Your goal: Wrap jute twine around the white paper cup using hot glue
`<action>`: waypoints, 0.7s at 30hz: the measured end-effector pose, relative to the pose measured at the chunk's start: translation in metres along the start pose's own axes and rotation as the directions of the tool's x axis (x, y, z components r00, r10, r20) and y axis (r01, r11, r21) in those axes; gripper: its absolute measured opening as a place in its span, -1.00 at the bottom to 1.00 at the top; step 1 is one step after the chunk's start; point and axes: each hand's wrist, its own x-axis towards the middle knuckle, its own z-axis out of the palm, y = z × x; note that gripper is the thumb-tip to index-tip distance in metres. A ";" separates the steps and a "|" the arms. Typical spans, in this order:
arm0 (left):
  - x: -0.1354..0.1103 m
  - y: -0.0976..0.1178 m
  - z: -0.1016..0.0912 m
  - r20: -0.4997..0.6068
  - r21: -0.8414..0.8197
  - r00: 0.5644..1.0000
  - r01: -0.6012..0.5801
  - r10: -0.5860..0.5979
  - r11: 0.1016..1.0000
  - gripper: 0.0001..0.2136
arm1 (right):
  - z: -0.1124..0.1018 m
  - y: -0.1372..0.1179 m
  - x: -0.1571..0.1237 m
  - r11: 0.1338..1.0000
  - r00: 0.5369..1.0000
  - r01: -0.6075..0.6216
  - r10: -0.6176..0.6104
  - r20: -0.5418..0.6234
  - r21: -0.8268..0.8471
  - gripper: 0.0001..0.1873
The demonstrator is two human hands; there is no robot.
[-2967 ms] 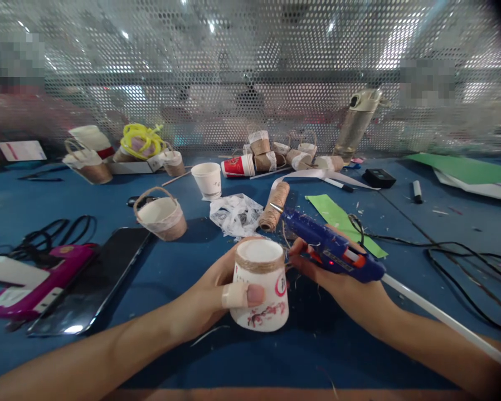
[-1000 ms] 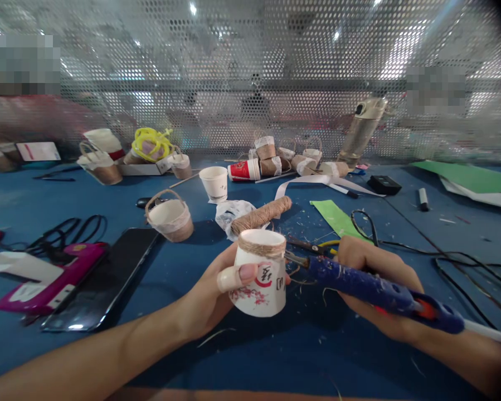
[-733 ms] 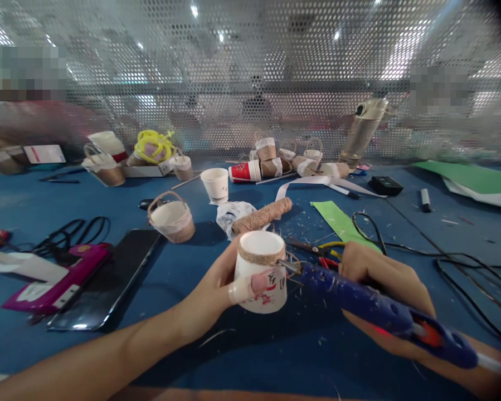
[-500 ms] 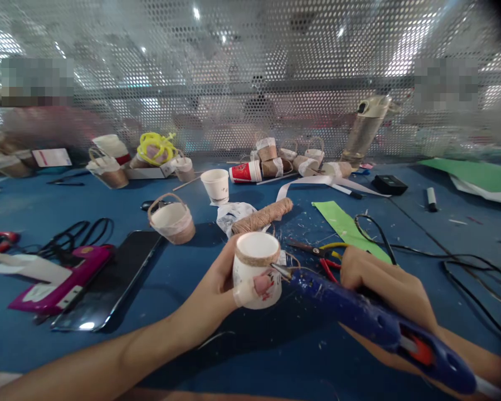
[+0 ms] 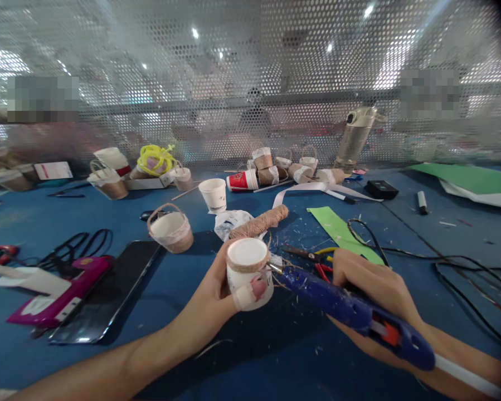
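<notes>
My left hand (image 5: 220, 284) is wrapped round a white paper cup (image 5: 247, 253), its thumb, with a bandage on it, pressed across the front. A band of brown twine (image 5: 247, 268) circles the cup just under the rim, and a loose strand shows at its right side. In my right hand (image 5: 375, 284) is a blue hot glue gun (image 5: 329, 301) with a white glue stick (image 5: 470, 377) coming out of its back end. Its metal nozzle is at the cup's right side near the twine; whether it touches I cannot tell. Behind the cup lies a roll of twine (image 5: 261, 221).
Left are a small twine-handled basket (image 5: 173, 234), a phone (image 5: 108, 289) and a purple device (image 5: 62, 295). Scissors (image 5: 304, 254), a green strip (image 5: 342, 231) and a black cable (image 5: 451, 278) lie right. Several small baskets (image 5: 271, 167) and a bottle (image 5: 354, 139) stand along the perforated screen (image 5: 217, 111).
The view has tilted up a little. The cup and both hands appear slightly further left; the glue gun has turned, showing more of its orange part, with its nozzle still by the cup's right side.
</notes>
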 end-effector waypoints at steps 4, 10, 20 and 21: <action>0.001 0.000 0.002 0.010 0.007 1.000 0.000 0.000 1.000 -0.54 | 0.001 -0.001 -0.002 0.999 1.000 0.021 -0.020 0.022 -0.035 -0.65; 0.003 -0.008 -0.005 0.028 -0.045 0.999 0.023 -0.022 0.999 -0.55 | -0.001 -0.005 -0.001 0.999 0.999 0.001 0.000 0.040 -0.036 -0.65; 0.006 -0.007 -0.009 0.126 -0.160 0.987 0.123 -0.104 0.979 -0.50 | -0.006 -0.013 0.001 0.991 0.990 -0.130 0.129 0.063 0.018 -0.75; 0.006 -0.007 -0.009 0.131 -0.158 0.986 0.122 -0.101 0.980 -0.49 | -0.006 -0.014 0.001 0.992 0.991 -0.122 0.121 0.064 0.021 -0.75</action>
